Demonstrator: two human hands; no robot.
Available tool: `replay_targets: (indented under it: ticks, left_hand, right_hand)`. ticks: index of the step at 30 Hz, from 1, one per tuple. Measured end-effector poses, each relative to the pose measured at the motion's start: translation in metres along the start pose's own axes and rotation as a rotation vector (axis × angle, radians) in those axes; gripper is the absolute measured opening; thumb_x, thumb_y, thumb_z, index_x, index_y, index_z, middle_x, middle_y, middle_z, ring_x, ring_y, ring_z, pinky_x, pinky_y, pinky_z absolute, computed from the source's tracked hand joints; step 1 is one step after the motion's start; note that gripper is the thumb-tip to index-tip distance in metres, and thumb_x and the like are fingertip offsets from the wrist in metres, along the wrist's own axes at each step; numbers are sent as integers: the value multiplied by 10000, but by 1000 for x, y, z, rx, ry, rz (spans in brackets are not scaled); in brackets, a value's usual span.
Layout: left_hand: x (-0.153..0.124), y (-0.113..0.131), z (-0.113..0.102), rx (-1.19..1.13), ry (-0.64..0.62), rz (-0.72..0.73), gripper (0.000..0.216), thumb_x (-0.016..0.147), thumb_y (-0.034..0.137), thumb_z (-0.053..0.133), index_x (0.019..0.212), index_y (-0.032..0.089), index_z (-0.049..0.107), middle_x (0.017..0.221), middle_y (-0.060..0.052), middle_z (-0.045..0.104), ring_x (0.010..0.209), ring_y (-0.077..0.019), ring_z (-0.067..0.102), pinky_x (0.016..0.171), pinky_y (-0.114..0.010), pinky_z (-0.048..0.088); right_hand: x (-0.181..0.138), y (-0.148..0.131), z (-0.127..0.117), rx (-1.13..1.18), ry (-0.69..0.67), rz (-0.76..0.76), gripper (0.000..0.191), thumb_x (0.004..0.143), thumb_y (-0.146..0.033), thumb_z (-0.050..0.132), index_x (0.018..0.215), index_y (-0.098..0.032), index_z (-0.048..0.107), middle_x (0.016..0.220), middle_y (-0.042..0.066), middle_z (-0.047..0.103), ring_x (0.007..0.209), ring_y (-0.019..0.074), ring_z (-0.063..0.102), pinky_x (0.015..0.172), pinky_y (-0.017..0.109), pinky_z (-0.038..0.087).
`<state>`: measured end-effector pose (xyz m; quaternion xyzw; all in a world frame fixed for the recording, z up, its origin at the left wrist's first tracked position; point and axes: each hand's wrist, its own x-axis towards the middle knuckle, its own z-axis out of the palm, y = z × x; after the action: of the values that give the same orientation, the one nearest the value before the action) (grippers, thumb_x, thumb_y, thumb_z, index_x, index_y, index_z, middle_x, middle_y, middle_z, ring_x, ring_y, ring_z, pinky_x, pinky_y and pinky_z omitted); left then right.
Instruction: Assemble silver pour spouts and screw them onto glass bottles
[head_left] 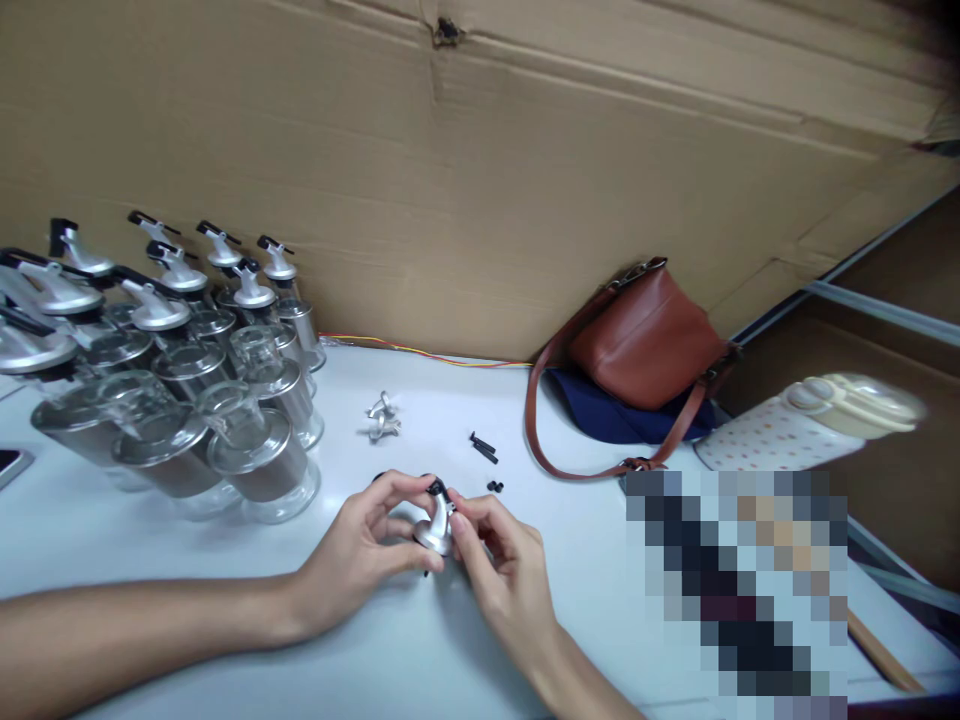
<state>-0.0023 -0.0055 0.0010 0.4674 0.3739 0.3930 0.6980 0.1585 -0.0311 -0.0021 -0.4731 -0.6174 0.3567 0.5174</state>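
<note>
Between my two hands is a silver bottle pourer (435, 532) with a black piece at its top. The fingers and thumb of my left hand (375, 545) grip its base and top from the left. My right hand (499, 555) pinches its upper right side with thumb and fingers. Beyond them lie several silver pourer parts (382, 418). Black strips (484, 448) and small black caps (495, 487) rest on the table a little to the right. Part of a dark piece is hidden behind my left fingers.
Several glass bottles (262, 460) with metal bands stand at left, many topped with silver pourers (255, 290). A brown bag (649, 335) lies on a navy cap (600, 405) at right, near a dotted bottle (787, 425). Cardboard (480, 200) walls the back. A blurred patch covers the lower right.
</note>
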Motion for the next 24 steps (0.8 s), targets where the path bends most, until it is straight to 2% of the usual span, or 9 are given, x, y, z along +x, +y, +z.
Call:
replay_targets:
  ticks: [4,7,12,15,20,24]
  left_hand:
    - [0,1,0,42,14,64,430,582,143,815,968,190,630,941,-25,613,804,-157,609,749,-297,521]
    - [0,4,1,93,4,130,445,612,160,797,1032,198,658,971,-47,622,935,-205,595,846,-336,510]
    - [1,4,1,110,-32,117,498,658,184,769,1139,229,645,992,-41,611,935,-200,596,879,-342,505]
    - [2,1,0,81,-38,93,513,686,191,752,1182,242,632,1003,-32,598,906,-176,595,884,-328,502]
    - [3,-3,-3,91,-56,106,539,727,210,726,1247,280,606,1040,-27,590,965,-173,578,882,-290,496]
    - [5,-3,-4,91,-20,77,539,704,224,729,1230,254,617,1015,-33,594,863,-164,589,821,-300,516]
  right_hand:
    - [-2,2,2,-31,6,-3,189,909,-310,495,820,-165,577,573,-40,477,492,91,404,461,207,346]
    - [-1,1,3,-30,81,-9,167,913,-286,487,813,-173,559,575,-39,500,491,93,444,464,200,375]
    - [1,0,2,-164,181,-193,117,880,-176,508,789,-174,580,587,-22,562,498,95,491,481,187,427]
    - [1,0,2,-179,177,-217,113,870,-153,515,783,-173,585,582,-22,563,499,95,495,480,186,437]
    - [1,-1,1,-121,124,-162,117,882,-200,504,840,-165,607,569,-21,558,488,98,491,461,194,432]
    - [3,-3,0,-58,70,-109,80,798,-230,621,848,-172,596,555,-41,547,472,90,477,468,201,452]
